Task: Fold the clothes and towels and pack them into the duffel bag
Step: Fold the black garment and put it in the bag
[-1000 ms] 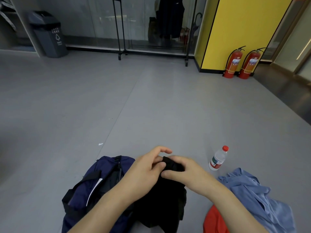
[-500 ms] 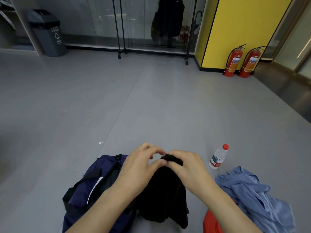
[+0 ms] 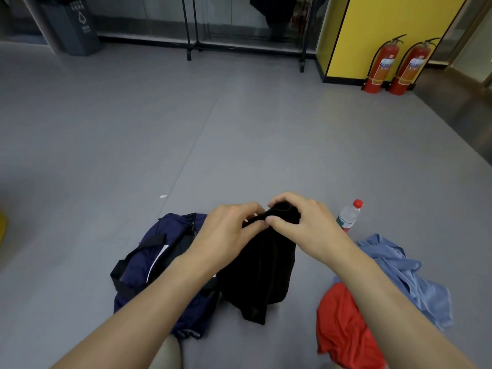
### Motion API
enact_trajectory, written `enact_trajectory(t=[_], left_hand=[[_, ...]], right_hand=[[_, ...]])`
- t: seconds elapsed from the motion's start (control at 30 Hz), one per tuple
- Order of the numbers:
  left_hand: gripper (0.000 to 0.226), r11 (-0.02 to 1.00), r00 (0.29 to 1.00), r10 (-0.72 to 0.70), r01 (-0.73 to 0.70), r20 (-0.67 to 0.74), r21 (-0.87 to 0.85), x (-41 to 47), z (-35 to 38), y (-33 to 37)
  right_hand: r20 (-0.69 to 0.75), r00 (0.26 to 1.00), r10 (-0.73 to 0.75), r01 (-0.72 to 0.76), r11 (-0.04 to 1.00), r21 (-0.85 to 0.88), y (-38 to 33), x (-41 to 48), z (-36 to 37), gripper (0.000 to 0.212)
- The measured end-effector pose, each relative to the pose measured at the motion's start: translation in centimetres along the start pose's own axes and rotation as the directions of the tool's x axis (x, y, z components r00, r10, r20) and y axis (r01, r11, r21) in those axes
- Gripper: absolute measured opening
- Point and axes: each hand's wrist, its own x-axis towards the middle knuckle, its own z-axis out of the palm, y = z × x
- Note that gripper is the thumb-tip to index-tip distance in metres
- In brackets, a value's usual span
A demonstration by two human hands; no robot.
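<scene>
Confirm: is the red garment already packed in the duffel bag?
No, the red garment lies crumpled on the floor beside the blue garment, apart from the duffel bag.

A: Where's the head view sitting?
B: Up on the wearer's head, wide-angle, tipped forward and down across the grey floor (image 3: 239,123).
A: Close in?
B: Very. The left hand (image 3: 229,235) and right hand (image 3: 306,227) meet on the limp black cloth garment (image 3: 261,275) low-centre, with red fire extinguishers (image 3: 383,67) far off, top right.

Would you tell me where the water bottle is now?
Head view, right of centre: the water bottle stands on the floor just beyond the right hand, behind the blue garment.
</scene>
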Motion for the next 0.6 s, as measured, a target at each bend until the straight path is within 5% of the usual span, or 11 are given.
enact_trajectory(t=[0.17, 0.27, 0.4, 0.6], left_hand=[[0.015, 0.996, 0.993, 0.041, -0.031, -0.107, 0.088, 0.0, 0.3, 0.9], [0.012, 0.99, 0.996, -0.07, 0.077, 0.058, -0.119, 0.2, 0.2, 0.4], [0.021, 0.983, 0.973, -0.129, 0.15, 0.189, -0.102, 0.4, -0.7, -1.5], [0.02, 0.998, 0.999, 0.009, -0.011, 0.031, 0.06, 0.5, -0.9, -1.1]], right_hand=[[-0.04, 0.993, -0.11, 0.099, 0.971, -0.217, -0.7, 0.1, -0.1, 0.017], [-0.159, 0.974, -0.163, 0.138, 0.978, -0.159, -0.7, -0.3, -0.1, 0.011], [-0.258, 0.954, -0.155, 0.137, 0.987, -0.089, -0.3, -0.6, -0.4, 0.006], [-0.016, 0.999, -0.029, 0.026, 0.987, -0.161, 0.2, -0.3, -0.1, 0.017]])
